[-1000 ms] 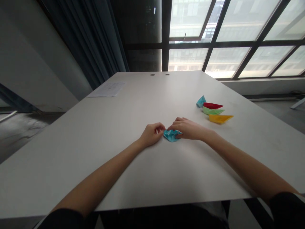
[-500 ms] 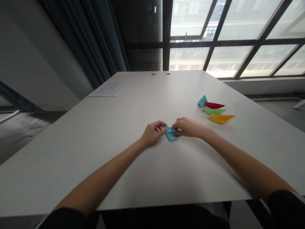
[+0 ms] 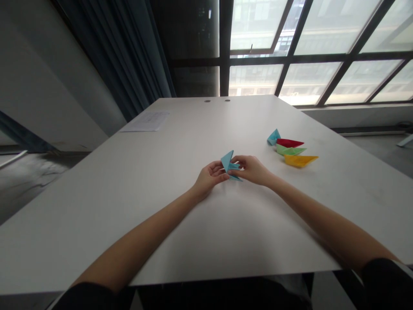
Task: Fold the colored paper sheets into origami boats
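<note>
Together, your left hand [image 3: 208,178] and right hand [image 3: 254,170] grasp the blue paper [image 3: 226,160]; four folded papers [image 3: 290,150] lie at two o'clock.

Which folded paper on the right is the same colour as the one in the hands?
The blue one, leftmost in the group, matches the held paper. The others differ: the red one, the green one and the yellow one.

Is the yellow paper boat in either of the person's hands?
No, the left hand and right hand hold light-blue folded paper, while the yellow paper boat lies apart on the white table.
</note>
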Available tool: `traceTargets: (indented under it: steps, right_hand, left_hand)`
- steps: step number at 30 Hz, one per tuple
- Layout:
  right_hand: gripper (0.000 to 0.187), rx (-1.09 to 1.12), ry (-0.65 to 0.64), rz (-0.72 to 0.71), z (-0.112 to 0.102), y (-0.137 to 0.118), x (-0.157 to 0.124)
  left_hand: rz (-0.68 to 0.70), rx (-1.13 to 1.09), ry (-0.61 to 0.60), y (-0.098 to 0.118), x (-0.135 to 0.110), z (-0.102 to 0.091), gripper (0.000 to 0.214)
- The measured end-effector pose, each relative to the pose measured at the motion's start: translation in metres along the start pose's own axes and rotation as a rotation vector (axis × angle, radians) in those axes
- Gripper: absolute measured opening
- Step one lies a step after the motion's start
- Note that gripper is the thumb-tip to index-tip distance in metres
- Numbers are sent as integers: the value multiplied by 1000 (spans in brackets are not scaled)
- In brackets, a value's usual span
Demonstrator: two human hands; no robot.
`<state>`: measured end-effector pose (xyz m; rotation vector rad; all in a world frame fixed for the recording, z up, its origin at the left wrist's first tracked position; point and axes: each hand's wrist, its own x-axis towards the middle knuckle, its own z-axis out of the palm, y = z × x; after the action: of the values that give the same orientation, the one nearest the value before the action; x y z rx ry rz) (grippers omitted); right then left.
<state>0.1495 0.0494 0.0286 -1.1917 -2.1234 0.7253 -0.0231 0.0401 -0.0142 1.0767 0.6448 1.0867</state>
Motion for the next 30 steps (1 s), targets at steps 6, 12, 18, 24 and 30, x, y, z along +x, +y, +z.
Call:
traceTargets:
  steps: [6,12,18,24,30]
  right_hand:
    - [16,-46,-64,-79,0,-3,-1]
    - [21,58,-25,-18,-5,1,0]
    - [23,125,3,49,-3,1,0]
    - [21,107,80,45,0,1,-1]
    - [28,340,82,13,6,5,1]
  left_hand:
    - [3,21,-1,-1,0,3,47]
    - [9,17,47,-1,2,1,45]
    - [20,-96,39,2,1,4,48]
    - [4,-109,45,5,0,3,50]
    - [-23,-91,86,3,2,4,43]
